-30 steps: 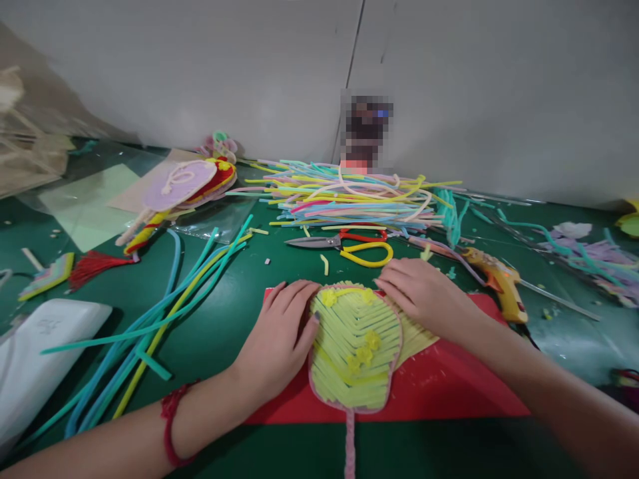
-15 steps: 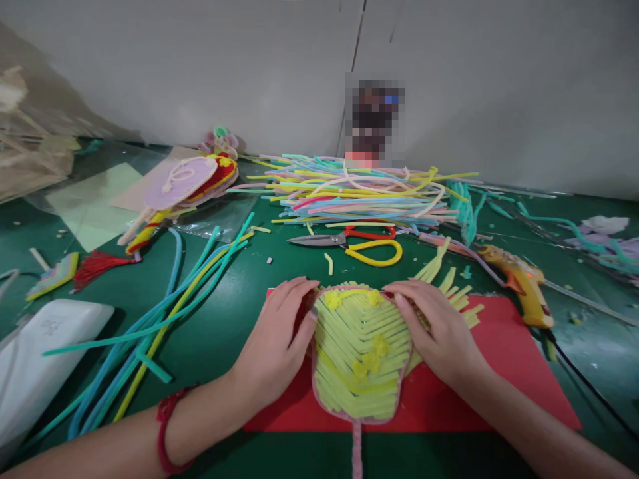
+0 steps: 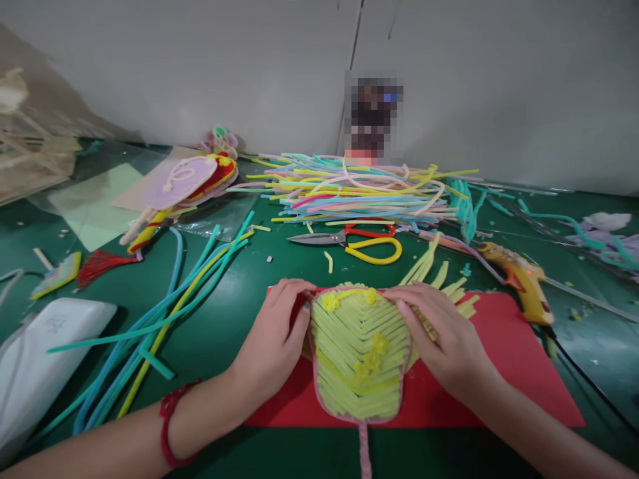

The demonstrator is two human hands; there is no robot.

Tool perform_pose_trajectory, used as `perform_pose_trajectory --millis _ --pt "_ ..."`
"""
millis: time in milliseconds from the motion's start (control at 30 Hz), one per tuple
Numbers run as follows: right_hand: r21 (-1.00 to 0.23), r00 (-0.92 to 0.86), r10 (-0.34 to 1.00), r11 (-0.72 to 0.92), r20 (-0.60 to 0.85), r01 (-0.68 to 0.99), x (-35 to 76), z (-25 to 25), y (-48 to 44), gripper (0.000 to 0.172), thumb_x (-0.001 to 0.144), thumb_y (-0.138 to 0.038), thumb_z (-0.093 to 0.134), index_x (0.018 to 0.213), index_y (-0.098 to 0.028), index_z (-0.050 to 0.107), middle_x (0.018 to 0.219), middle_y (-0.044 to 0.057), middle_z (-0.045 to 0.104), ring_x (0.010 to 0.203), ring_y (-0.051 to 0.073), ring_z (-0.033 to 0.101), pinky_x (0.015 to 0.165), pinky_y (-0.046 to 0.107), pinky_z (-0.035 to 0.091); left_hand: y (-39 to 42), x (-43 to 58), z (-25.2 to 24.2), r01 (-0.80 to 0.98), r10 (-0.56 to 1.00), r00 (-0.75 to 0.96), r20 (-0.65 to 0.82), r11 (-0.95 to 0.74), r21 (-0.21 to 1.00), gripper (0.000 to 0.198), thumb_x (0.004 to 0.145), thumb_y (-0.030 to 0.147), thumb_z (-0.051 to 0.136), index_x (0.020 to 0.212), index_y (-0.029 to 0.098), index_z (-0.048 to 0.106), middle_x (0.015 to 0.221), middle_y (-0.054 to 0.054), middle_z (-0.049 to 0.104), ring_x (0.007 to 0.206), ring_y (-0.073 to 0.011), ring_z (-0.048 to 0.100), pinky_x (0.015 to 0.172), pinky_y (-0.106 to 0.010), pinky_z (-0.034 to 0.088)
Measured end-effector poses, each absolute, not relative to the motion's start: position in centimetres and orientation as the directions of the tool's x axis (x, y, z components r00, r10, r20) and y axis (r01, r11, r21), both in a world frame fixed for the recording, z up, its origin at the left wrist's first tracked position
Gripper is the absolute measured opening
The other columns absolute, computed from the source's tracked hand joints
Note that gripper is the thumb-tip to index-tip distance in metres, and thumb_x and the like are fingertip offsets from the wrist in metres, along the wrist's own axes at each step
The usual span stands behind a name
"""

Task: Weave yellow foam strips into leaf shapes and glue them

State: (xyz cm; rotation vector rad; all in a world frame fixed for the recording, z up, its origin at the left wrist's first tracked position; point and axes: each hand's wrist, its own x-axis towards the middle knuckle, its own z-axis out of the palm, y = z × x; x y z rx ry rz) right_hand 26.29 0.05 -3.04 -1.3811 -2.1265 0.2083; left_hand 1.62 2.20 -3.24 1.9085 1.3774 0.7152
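A leaf-shaped fan (image 3: 344, 372) of yellow-green pipe cleaners lies before me, with a pink rim, a pink handle (image 3: 364, 446) and small yellow flowers. My left hand (image 3: 274, 332) pinches its upper left edge between thumb and fingers. On the upper right edge, my right hand (image 3: 444, 332) has a similar pinch. Loose yellow-green strips (image 3: 424, 263) stick out behind the fan, past my right fingers. Under everything is a red sheet (image 3: 524, 379); the fan's back is hidden.
Scissors (image 3: 317, 238) with red and yellow handles lie beyond the fan, before a heap of coloured pipe cleaners (image 3: 349, 193). A yellow glue gun (image 3: 529, 286) is at right. Left are blue, green and yellow stems (image 3: 164, 319), a white case (image 3: 60, 359) and finished fans (image 3: 184, 179).
The fan has tilted slightly, its top shifting left and its handle end right. Strips behind it at the upper right stand a little higher. Both hands keep hold of the edges.
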Motion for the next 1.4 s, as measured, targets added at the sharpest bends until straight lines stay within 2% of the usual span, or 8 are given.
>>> perform_pose_trajectory --millis 167,400,533,700,900,1133,1267,1400 --pt "-0.428 -0.285 0.879 0.441 0.382 0.789 26.3 -2.8 0.1 0.019 0.093 -0.019 0.044 0.105 -0.021 0.059 0.101 0.006 0.067 0.097 0.02 0.061 0.087 0.036 0.049 2.2 1.8 -3.3 0.594 0.961 0.275 0.038 -0.201 0.779 0.02 0.089 0.017 0.036 0.099 0.022 0.053 0.099 -0.004 0.057 0.099 -0.0195 0.053 0.092 -0.043 0.044" --pt "-0.437 -0.278 0.87 0.453 0.407 0.777 26.3 -3.5 -0.2 0.023 0.092 -0.017 0.044 0.11 -0.021 0.057 0.106 0.007 0.066 0.102 0.022 0.06 0.09 0.041 0.048 2.3 1.2 -2.6 0.628 0.97 0.208 0.123 -0.228 0.744 0.027 0.09 0.014 0.034 0.11 0.023 0.05 0.118 -0.005 0.054 0.115 -0.0171 0.05 0.101 -0.037 0.042" --pt "-0.433 -0.278 0.854 0.472 0.44 0.768 26.4 -4.0 -0.3 0.028 0.09 -0.012 0.046 0.114 -0.021 0.056 0.11 0.008 0.064 0.105 0.022 0.058 0.093 0.043 0.047 1.9 0.1 -2.4 0.762 0.906 0.382 0.181 -0.419 0.494 0.031 0.093 0.02 0.035 0.119 0.02 0.051 0.122 -0.006 0.059 0.116 -0.0201 0.052 0.104 -0.041 0.04" --pt "-0.411 -0.312 0.844 0.495 0.436 0.765 26.7 -3.9 -0.4 0.033 0.089 -0.008 0.046 0.119 -0.019 0.055 0.115 0.008 0.061 0.109 0.021 0.055 0.099 0.042 0.042 0.8 -0.5 -3.0 0.775 0.783 0.601 0.163 -0.62 0.123 0.047 0.094 0.036 0.04 0.137 0.017 0.042 0.144 -0.01 0.044 0.134 -0.0277 0.037 0.113 -0.05 0.022" --pt "-0.436 -0.318 0.864 0.478 0.392 0.762 26.7 -3.9 -0.3 0.032 0.09 -0.011 0.046 0.119 -0.02 0.056 0.115 0.007 0.061 0.11 0.02 0.055 0.099 0.04 0.042 0.5 -0.7 -3.2 0.768 0.751 0.631 0.195 -0.64 -0.019 0.049 0.093 0.041 0.04 0.133 0.015 0.049 0.146 -0.011 0.041 0.14 -0.03 0.026 0.117 -0.047 0.006" --pt "-0.426 -0.288 0.861 0.467 0.419 0.775 27.1 -4.2 -0.5 0.032 0.087 -0.01 0.051 0.116 -0.02 0.058 0.106 0.007 0.062 0.102 0.021 0.057 0.093 0.037 0.045 0.1 -0.9 -3.5 0.756 0.746 0.643 0.171 -0.654 0.01 0.057 0.092 0.043 0.042 0.138 0.01 0.039 0.146 -0.011 0.041 0.14 -0.027 0.024 0.118 -0.044 0.0" --pt "-0.448 -0.269 0.883 0.434 0.385 0.781 27.0 -4.1 -0.6 0.03 0.087 -0.012 0.051 0.115 -0.021 0.058 0.103 0.006 0.064 0.101 0.02 0.058 0.091 0.035 0.046 0.6 -1.0 -3.7 0.805 0.827 0.519 0.215 -0.558 0.204 0.036 0.092 0.023 0.041 0.126 0.017 0.047 0.137 -0.007 0.051 0.135 -0.019 0.035 0.119 -0.036 0.011" --pt "-0.453 -0.274 0.884 0.436 0.379 0.778 26.9 -4.0 -0.5 0.029 0.087 -0.012 0.051 0.114 -0.021 0.058 0.102 0.006 0.064 0.099 0.021 0.06 0.09 0.036 0.047 1.4 -1.2 -4.0 0.811 0.883 0.429 0.189 -0.469 0.349 0.026 0.091 0.023 0.045 0.117 0.025 0.051 0.133 -0.003 0.053 0.131 -0.0199 0.04 0.116 -0.042 0.023"
